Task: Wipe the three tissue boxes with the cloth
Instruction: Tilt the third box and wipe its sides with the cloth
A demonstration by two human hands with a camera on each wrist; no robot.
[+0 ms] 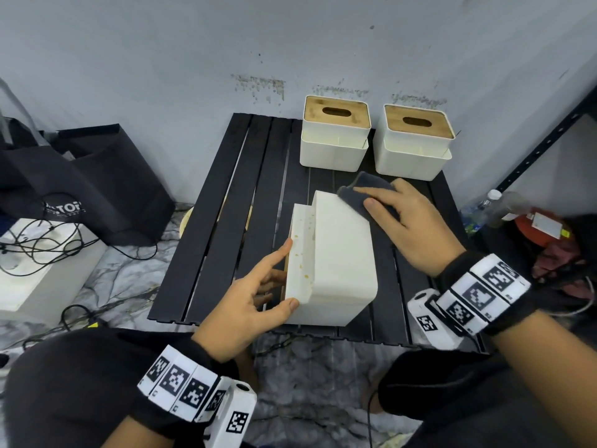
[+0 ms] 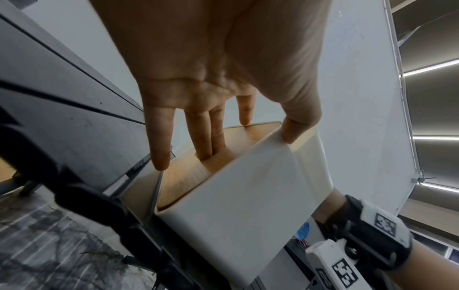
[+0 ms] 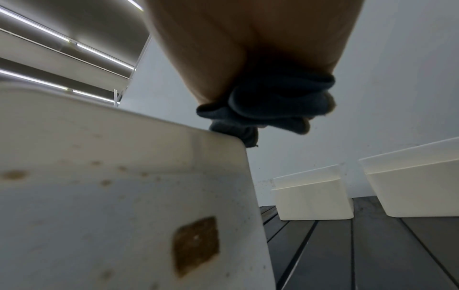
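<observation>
1. Tissue boxes are what we see on the black slatted tabletop [image 1: 226,202], which stands against a pale wall [image 1: 161,43] marked with small dark specks.
2. We see the nearest tissue box [image 1: 342,263], white, lying on its side at the front middle of the tabletop with its wooden lid [image 2: 183,176] turned to the left; brownish spots dot its stepped upper edge and its underside.
3. We count two more tissue boxes standing upright, side by side, at the back against the wall: the left upright box [image 1: 334,137] and the right upright box [image 1: 415,143], each with a wooden top and an oval slot.
4. Our left hand [image 1: 248,302] grips the lying box at its lid end: thumb on the near white side, forefinger along the top edge, and two fingers [image 2: 206,133] tucked into the lid's slot.
5. Our right hand [image 1: 410,224] presses a dark grey cloth [image 1: 368,192] onto the far top corner of that box, with the fingers laid over the bunched cloth and curled round it.
6. We note a black bag [image 1: 97,189] on the floor to the left, beside cables, and a clear bottle [image 1: 484,205] at the right by a dark shelf post.
</observation>
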